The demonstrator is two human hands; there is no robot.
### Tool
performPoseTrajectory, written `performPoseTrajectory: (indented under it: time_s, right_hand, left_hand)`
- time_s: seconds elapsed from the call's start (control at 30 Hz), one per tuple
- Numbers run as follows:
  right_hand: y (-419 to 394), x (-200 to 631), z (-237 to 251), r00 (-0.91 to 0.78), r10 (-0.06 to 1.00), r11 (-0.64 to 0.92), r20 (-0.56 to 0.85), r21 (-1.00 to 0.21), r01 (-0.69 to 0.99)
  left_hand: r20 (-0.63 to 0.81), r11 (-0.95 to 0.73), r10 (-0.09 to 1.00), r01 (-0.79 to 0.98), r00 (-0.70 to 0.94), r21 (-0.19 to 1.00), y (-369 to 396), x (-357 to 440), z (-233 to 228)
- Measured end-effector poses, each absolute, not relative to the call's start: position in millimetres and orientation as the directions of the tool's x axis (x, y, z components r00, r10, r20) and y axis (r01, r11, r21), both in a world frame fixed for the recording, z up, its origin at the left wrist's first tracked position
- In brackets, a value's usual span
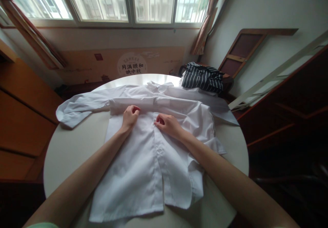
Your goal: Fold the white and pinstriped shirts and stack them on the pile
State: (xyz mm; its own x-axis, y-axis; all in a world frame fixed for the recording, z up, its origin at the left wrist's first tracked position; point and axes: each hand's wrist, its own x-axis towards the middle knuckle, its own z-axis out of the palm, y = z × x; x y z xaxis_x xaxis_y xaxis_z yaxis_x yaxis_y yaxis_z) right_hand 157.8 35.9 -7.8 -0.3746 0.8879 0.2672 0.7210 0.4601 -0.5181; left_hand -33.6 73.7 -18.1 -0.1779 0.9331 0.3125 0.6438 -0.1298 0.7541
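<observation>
Reaching over the round table (67, 156), we have our left hand (130, 117), loosely curled, on the white shirt (128, 170) spread across it; our right hand (168, 124) curls at the front placket (158, 149), and we cannot tell whether either one is pinching.

A white shirt (128, 166) lies on the round surface (69, 156), collar (160, 87) toward twelve o'clock, hem toward six, one sleeve (82, 105) reaching to ten. The left hand (131, 117) rests on it, fingers curled; the right hand's (167, 124) fingertips touch the front opening. Striped cloth (202, 77) sits at one o'clock, windows (102, 1) beyond twelve.
</observation>
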Motion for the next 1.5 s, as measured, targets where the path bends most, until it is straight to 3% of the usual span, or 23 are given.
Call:
performPoseTrajectory:
  time_s: [0.23, 0.5, 1.5]
  right_hand:
    - [35.9, 157.3, -7.6, -0.373, 0.887, 0.462, 0.272, -0.515, 0.722]
    - [36.6, 157.1, -8.4, -0.369, 0.886, 0.463, 0.281, -0.511, 0.725]
    - [36.4, 157.2, -7.5, -0.372, 0.891, 0.455, 0.262, -0.519, 0.724]
  left_hand:
    - [0.357, -0.275, 0.931, 0.776, 0.069, 0.567, 70.8, -28.6, -19.1]
    - [0.412, -0.371, 0.892, 0.821, 0.185, 0.434, 66.3, -25.1, -20.5]
    - [0.412, -0.427, 0.874, 0.814, 0.259, 0.394, 63.0, -23.3, -20.1]
